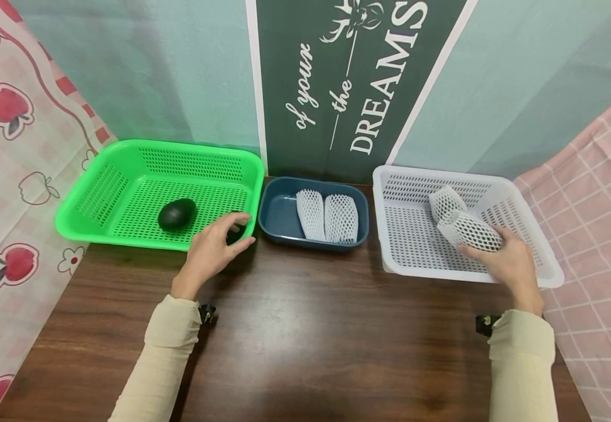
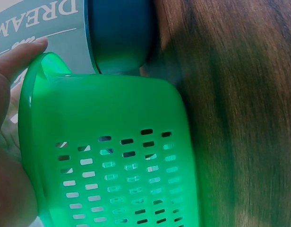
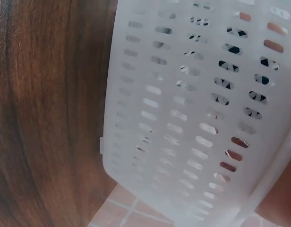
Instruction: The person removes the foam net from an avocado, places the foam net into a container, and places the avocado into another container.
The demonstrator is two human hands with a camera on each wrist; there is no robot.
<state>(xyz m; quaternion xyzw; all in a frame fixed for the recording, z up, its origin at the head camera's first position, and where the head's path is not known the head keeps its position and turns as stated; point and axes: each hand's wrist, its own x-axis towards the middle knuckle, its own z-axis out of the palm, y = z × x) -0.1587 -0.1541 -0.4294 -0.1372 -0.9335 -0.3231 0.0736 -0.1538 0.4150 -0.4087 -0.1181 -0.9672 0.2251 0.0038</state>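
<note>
In the head view my left hand (image 1: 212,249) reaches over the front right corner of the green basket (image 1: 126,240), thumb and fingers spread apart. Between them shows a dark rounded thing (image 1: 235,234), partly hidden. A smooth black egg-shaped thing (image 1: 177,214), much like an avocado, lies farther left in that basket. My right hand (image 1: 513,264) holds a puffed-out white foam net sleeve (image 1: 471,231) by its right end, inside the white basket (image 1: 539,234). Dark patches show through that basket's slots in the right wrist view. Another foam net sleeve (image 1: 446,202) lies behind it.
A blue tray (image 1: 279,214) with two flat foam net sleeves (image 1: 341,218) stands between the baskets. All three sit along the back of a brown wooden table (image 1: 337,328). Printed cloths hang behind and at both sides.
</note>
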